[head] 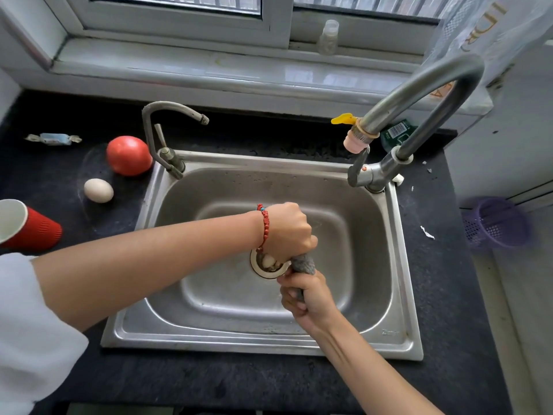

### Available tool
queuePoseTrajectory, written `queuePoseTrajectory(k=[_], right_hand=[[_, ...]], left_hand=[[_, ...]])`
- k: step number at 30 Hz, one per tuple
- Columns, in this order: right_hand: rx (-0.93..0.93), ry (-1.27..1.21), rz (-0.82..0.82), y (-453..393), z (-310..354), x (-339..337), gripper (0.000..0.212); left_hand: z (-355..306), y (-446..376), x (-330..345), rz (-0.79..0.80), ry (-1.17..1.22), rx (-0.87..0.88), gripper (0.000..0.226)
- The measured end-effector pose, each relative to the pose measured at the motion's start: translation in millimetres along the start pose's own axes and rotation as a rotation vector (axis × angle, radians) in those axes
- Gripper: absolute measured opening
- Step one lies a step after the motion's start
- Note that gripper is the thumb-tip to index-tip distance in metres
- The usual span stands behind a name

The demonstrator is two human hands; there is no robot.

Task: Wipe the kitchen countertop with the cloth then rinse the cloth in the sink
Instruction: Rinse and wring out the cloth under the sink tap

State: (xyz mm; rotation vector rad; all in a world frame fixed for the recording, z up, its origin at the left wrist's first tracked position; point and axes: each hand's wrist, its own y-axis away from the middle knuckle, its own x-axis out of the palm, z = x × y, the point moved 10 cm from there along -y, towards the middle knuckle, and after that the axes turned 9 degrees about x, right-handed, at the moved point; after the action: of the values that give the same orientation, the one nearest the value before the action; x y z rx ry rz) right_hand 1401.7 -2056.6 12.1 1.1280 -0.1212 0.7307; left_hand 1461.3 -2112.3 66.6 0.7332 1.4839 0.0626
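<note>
Head view, down into a stainless steel sink (269,345) set in a dark desk (209,378). Grey cloth (303,263) held over the basin, just beside the drain (263,268). Upper end inside the left grip (284,232), fingers curled tight round it, red bead bracelet (264,226) at that wrist. Lower end inside the right grip (308,298), likewise closed fast round the fabric. Only a short twisted rope of cloth showing between the two fists: by the look of it wringing, not wiping.

No stream visible from the tall curved faucet (419,94) at the right, nor from the smaller tap (167,130) at the back left.

Judged late in the job. Cloth off the desk and over the sink, so wiping probably finished or at least set aside, and the rinse under way or near its end. Hard to confirm the wipe itself, with a few white scraps (427,232) lying on the desk right of the sink.

Left of the sink, well apart from the cloth: a tomato (129,155), an egg (98,190), a red paper cup (30,226) on its side, a wrapped sweet (54,139).

Probably left to do: squeezing out the last water, perhaps one more pass under the faucet, then putting the cloth down.
</note>
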Motion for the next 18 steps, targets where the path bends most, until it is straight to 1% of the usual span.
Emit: queuePoseTrajectory(k=[2, 4, 5, 6, 7, 8, 9, 10, 11, 12, 13, 14, 15, 16, 17, 18], right_hand=[[0.003, -0.029, 0.047, 1.9, 1.5, 7.1, 0.025], [0.016, -0.054, 0.086, 3.9, 1.4, 13.4, 0.019], [0.025, -0.066, 0.101, 5.0, 0.7, 15.7, 0.018], [0.032, -0.075, 0.113, 6.4, 0.3, 17.8, 0.018], [0.037, -0.083, 0.125, 8.0, 0.0, 19.9, 0.018], [0.04, -0.089, 0.136, 9.3, -0.2, 21.8, 0.018], [0.04, -0.093, 0.145, 11.0, 0.0, 24.0, 0.019], [0.04, -0.097, 0.15, 12.2, 0.7, 25.6, 0.02], [0.039, -0.102, 0.157, 13.3, 1.2, 27.0, 0.021], [0.037, -0.106, 0.162, 14.1, 2.0, 28.1, 0.022], [0.035, -0.108, 0.166, 14.9, 2.5, 29.0, 0.023], [0.035, -0.11, 0.171, 15.8, 2.5, 30.0, 0.023], [0.037, -0.115, 0.175, 16.4, 1.9, 30.7, 0.023], [0.04, -0.124, 0.18, 16.9, 1.2, 31.5, 0.023], [0.044, -0.135, 0.186, 17.5, 0.5, 32.5, 0.023], [0.049, -0.144, 0.193, 18.1, 0.1, 33.4, 0.023]], left_hand=[[3.5, 3.2, -10.8, -0.016, 0.069, -0.042, 0.02], [3.4, 13.4, -16.7, -0.038, 0.213, -0.084, 0.03], [9.2, 21.7, -12.8, -0.048, 0.295, -0.132, 0.034], [20.2, 28.8, -4.5, -0.067, 0.338, -0.168, 0.035], [31.5, 38.5, 3.7, -0.082, 0.336, -0.207, 0.031], [41.9, 42.7, 13.7, -0.067, 0.347, -0.248, 0.025], [41.1, 48.9, 14.8, -0.036, 0.402, -0.276, 0.025], [35.0, 46.8, 11.4, -0.046, 0.413, -0.224, 0.03], [25.3, 42.0, 3.2, -0.087, 0.416, -0.142, 0.035], [13.9, 29.6, -6.1, -0.093, 0.373, -0.033, 0.035], [3.5, 22.6, -16.5, -0.087, 0.278, 0.051, 0.032], [-3.3, 15.9, -27.2, -0.138, 0.141, 0.099, 0.023], [-6.8, 12.7, -27.3, -0.189, 0.06, 0.141, 0.013], [-3.2, 14.0, -19.1, -0.18, 0.034, 0.142, 0.009], [4.9, 18.1, -20.8, -0.23, -0.054, 0.104, 0.009], [11.7, 18.6, -28.0, -0.332, -0.199, 0.048, 0.011]])
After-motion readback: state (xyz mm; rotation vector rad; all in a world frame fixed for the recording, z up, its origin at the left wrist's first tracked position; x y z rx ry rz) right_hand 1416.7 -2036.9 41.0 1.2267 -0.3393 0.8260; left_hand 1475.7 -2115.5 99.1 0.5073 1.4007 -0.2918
